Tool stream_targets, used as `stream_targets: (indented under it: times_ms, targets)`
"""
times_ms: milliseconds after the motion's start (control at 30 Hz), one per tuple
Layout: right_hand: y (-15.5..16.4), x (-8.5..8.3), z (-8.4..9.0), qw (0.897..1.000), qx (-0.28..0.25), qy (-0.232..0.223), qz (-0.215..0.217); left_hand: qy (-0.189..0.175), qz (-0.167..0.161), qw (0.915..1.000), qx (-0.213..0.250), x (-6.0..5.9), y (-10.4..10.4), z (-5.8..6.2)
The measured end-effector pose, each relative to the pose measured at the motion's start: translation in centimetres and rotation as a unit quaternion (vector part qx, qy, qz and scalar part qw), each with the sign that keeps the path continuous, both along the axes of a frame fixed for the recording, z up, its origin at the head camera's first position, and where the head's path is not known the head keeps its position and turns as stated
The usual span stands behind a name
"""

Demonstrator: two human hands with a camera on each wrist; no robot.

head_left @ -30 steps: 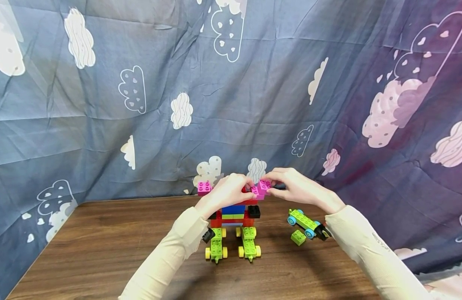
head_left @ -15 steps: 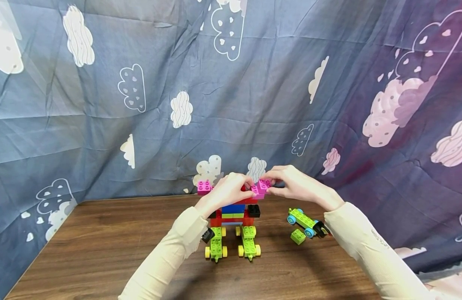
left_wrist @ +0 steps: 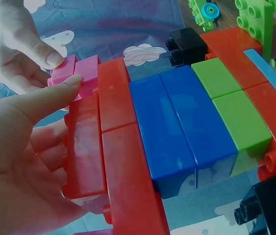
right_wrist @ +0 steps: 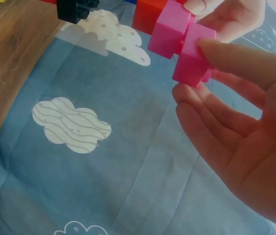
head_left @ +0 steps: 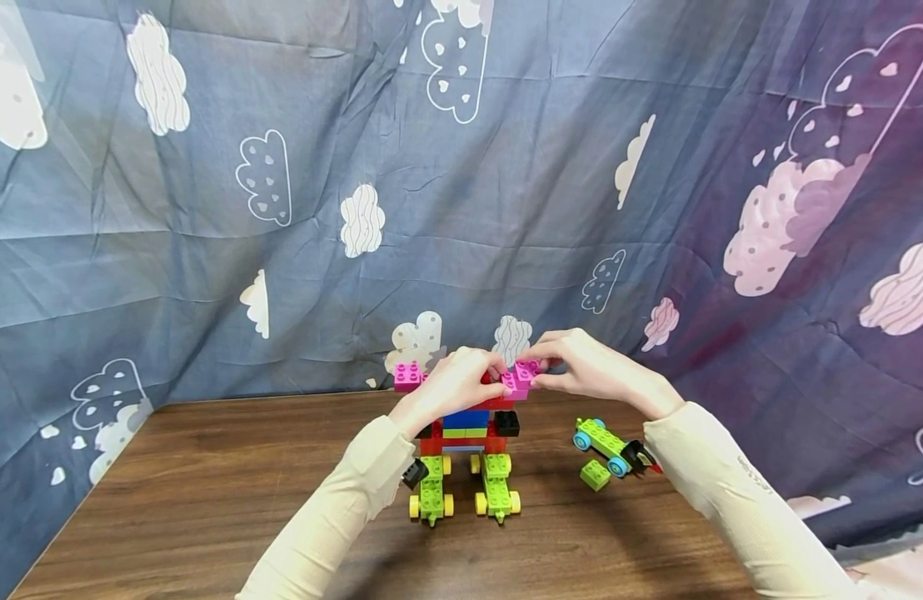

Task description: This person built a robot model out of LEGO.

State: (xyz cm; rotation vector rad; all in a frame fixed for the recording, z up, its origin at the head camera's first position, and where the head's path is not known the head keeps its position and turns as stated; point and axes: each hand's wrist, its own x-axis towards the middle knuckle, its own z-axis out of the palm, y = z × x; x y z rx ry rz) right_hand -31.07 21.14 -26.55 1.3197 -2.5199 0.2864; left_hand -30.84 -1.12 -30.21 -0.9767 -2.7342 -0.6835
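A figure of toy building bricks stands on the table, with blue bricks (head_left: 465,419) in its middle and red ones (left_wrist: 120,166) above. My left hand (head_left: 461,379) grips its top: the thumb is on a pink brick (left_wrist: 88,73), while the fingers lie behind a studded red brick (left_wrist: 86,152). Between thumb and fingertips my right hand (head_left: 585,367) pinches a second pink brick (right_wrist: 194,56). That one sits against the studded top of the lower pink brick (right_wrist: 169,29), offset outward. Another pink brick (head_left: 406,375) tops the figure's left side. My left hand partly hides the figure.
Lime wheeled bases (head_left: 431,492) with yellow wheels carry the figure. Black bricks (head_left: 508,423) stick out at its sides. On the right lie a lime car (head_left: 602,437) with blue wheels and a loose lime brick (head_left: 595,475). A cloud-print cloth (head_left: 319,208) hangs behind the table (head_left: 244,467).
My right hand has shifted very slightly left with its pink brick, which sits a little closer to the lower one. The left hand keeps its place.
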Motion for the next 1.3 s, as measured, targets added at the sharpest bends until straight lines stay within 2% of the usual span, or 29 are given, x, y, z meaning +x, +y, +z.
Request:
stream_targets:
  times_ms: [267, 767, 1067, 1300]
  targets:
    - [0.22, -0.2, -0.24, 1.0, 0.013, -0.015, -0.005, -0.008, -0.003, 0.9999, 0.007, 0.02, 0.06, -0.11]
    - [0.19, -0.32, -0.38, 1.0, 0.002, 0.004, -0.001, -0.014, 0.003, 0.9999, 0.009, 0.18, 0.07, -0.09]
    - [0.13, -0.21, -0.3, 1.0, 0.006, -0.01, -0.002, -0.008, 0.007, 0.9999, 0.004, 0.21, 0.12, -0.03]
    - [-0.04, -0.3, -0.41, 1.0, 0.0, 0.015, -0.004, 0.0, 0.008, 1.0, 0.002, 0.19, 0.09, 0.06]
